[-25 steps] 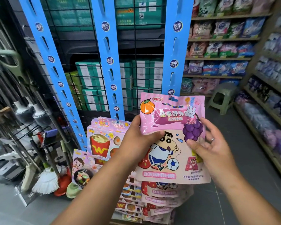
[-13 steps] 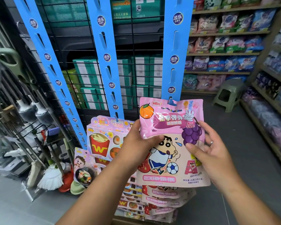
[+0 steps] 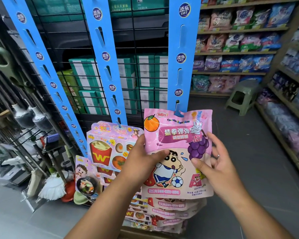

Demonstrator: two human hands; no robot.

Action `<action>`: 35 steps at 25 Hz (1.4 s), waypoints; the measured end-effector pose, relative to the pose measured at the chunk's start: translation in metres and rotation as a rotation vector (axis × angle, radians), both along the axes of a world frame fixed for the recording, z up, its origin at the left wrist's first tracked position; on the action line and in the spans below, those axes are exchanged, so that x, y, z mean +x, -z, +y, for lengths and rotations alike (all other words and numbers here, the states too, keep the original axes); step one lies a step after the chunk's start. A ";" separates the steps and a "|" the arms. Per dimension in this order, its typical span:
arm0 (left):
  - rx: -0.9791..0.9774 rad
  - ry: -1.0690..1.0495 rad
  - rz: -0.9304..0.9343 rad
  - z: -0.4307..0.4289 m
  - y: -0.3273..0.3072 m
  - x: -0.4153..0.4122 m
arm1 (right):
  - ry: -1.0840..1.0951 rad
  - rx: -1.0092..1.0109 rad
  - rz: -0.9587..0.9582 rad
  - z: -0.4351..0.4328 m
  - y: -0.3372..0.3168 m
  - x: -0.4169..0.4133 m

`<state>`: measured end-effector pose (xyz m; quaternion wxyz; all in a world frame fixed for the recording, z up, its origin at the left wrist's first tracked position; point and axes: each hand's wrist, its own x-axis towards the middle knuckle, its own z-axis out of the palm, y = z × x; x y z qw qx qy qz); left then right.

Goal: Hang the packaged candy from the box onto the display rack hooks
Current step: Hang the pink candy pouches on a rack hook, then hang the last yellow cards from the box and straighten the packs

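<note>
Right hand (image 3: 219, 166) is loosening off the pink candy pouch (image 3: 173, 140), fingers (image 3: 214, 142) spreading wide.
Left hand (image 3: 138, 163) is gripping its left side, hang hole sitting on the hook (image 3: 178, 112) of the right blue strip (image 3: 183, 40).

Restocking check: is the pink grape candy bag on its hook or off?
Apparently on: the blue hook pokes through the hole atop the pink candy bag; left hand grips it.

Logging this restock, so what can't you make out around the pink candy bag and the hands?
Head view:
Left hand fingers: behind the pink cartoon-printed plastic candy bag.
Right hand grip: fingertips pass the bag's edge, pinch unclear.
Brown cardboard box: cut by the bottom edge, under stacked bags.
Bag's fine print: too small.
</note>
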<state>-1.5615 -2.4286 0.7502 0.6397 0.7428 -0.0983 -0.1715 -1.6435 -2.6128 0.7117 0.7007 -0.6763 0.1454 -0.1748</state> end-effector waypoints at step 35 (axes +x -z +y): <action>0.390 0.276 0.279 0.207 0.274 -0.049 | 0.266 -0.109 0.690 0.222 0.261 -0.115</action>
